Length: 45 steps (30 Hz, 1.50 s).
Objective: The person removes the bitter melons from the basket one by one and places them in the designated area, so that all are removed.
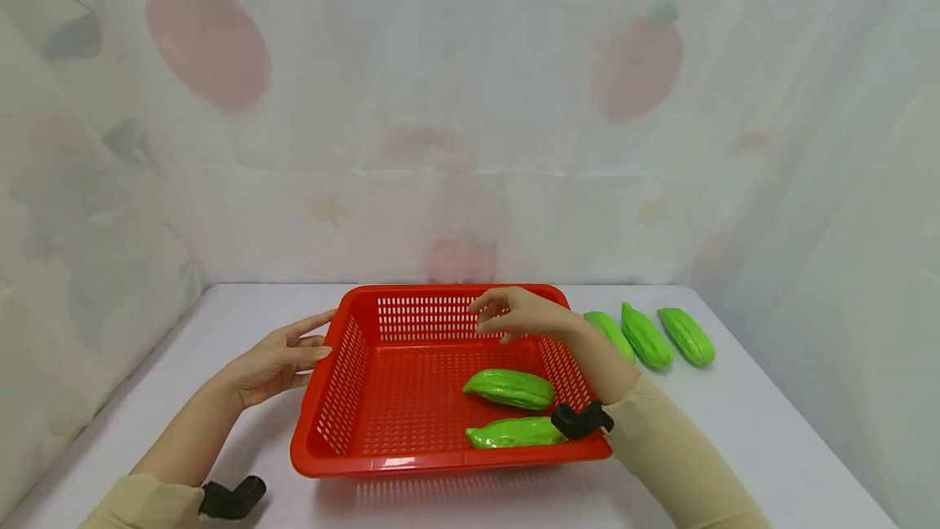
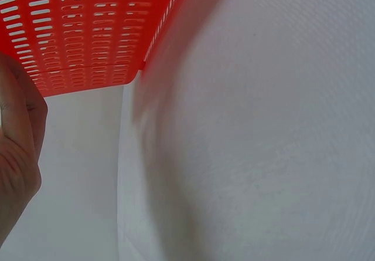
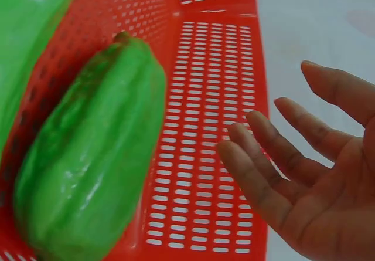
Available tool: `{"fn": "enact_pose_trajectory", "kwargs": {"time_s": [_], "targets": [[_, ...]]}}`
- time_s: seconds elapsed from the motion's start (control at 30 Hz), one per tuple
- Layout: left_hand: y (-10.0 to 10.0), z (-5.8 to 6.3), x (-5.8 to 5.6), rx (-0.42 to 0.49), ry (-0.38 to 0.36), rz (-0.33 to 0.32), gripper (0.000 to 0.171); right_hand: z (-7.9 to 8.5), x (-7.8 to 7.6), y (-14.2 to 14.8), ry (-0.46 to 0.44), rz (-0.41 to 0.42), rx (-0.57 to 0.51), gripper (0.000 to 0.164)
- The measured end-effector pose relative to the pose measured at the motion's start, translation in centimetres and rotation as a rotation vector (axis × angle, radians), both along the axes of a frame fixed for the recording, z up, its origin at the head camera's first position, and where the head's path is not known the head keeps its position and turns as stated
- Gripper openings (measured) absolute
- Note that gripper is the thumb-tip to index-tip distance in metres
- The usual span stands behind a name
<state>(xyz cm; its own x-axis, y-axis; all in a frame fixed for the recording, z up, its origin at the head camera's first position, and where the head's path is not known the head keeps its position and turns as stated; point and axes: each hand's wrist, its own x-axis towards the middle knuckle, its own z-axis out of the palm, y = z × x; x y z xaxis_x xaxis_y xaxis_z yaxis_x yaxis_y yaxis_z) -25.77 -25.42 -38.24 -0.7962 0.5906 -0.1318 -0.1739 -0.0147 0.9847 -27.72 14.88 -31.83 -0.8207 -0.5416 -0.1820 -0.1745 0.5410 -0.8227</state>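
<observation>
A red plastic basket [image 1: 411, 461] with slotted walls stands on the white table. Two green ridged bitter melons lie inside it: one bitter melon [image 1: 509, 388] near the right wall, another bitter melon [image 1: 514, 433] by the front wall, partly hidden by the right wrist. At the basket's left rim, my left hand [image 1: 275, 362] touches the edge with thumb and fairly straight fingers. My right hand [image 1: 523, 313] hovers over the basket's back right part, fingers loosely bent and holding nothing. The right wrist view shows that hand [image 3: 316, 179] apart from a bitter melon [image 3: 91, 155].
To the right of the basket on the table lie three more bitter melons: one [image 1: 611, 333] partly behind the right forearm, a middle one [image 1: 646, 337] and a far right one [image 1: 686, 336]. A pale printed curtain [image 1: 470, 104] hangs behind the table [image 1: 742, 431].
</observation>
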Motion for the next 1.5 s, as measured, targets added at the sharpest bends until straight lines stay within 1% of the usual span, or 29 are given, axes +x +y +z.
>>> {"fn": "enact_pose_trajectory", "kwargs": {"time_s": [0.13, 0.23, 0.4, 0.53, 0.77, 0.9, 0.97, 1.23, 1.5], "targets": [[0.0, 0.0, 0.0, -0.001, -0.007, 0.002, 0.074, -1.0, -0.3, -0.2, 0.009, 0.058, 0.072, 0.044], [-0.1, 0.0, 0.0, -0.001, -0.006, 0.002, 0.073, -1.6, -0.4, -0.3, 0.036, 0.100, 0.126, 0.045], [-0.1, -0.1, 0.0, -0.001, -0.002, 0.000, 0.073, -2.2, -0.6, 0.0, 0.043, 0.126, 0.182, 0.045], [-0.1, 0.0, 0.0, -0.007, -0.001, 0.003, 0.073, -2.5, -0.6, 0.1, -0.007, 0.165, 0.197, 0.046], [-0.2, 0.1, 0.1, 0.001, 0.003, 0.001, 0.072, -2.9, -0.5, 0.1, -0.075, 0.226, 0.307, 0.054], [-0.2, 0.0, 0.2, 0.010, 0.003, -0.002, 0.072, -3.2, -0.4, 0.3, -0.107, 0.237, 0.368, 0.052], [-0.2, 0.0, 0.2, 0.010, 0.003, -0.002, 0.072, -3.2, -0.3, 0.3, -0.109, 0.240, 0.382, 0.051], [-0.2, 0.0, 0.1, 0.001, 0.004, 0.002, 0.074, -3.3, -0.3, 0.5, -0.135, 0.229, 0.382, 0.052], [-0.2, 0.0, 0.1, -0.006, 0.007, 0.008, 0.072, -3.2, -0.3, 0.5, -0.157, 0.211, 0.429, 0.054]]}}
